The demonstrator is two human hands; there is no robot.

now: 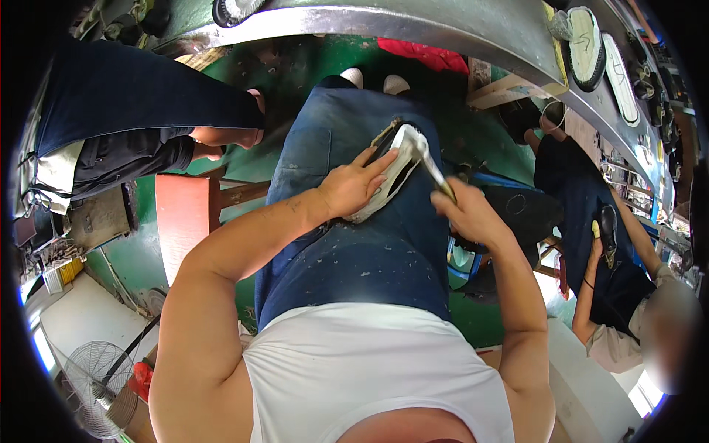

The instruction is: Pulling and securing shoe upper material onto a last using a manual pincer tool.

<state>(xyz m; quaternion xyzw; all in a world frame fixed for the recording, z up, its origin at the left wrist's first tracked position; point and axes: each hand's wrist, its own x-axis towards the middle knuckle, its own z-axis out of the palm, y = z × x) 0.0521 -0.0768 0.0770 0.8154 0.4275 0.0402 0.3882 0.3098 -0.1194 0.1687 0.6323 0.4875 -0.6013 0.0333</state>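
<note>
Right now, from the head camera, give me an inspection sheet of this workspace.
Surface: blue apron over the lap, speckled with pale flecks.
Job's things: white shoe lying on the apron; metal tool laid against its upper end.
Clutter: shoes and soles on the curved metal conveyor.
Grips: left hand flat on the shoe, pressing it down; right hand closed on the tool's handle.
Cables: nothing seen.
Surroundings: co-workers seated on both sides, one holding a black shoe; floor fan lower left; green floor.
</note>
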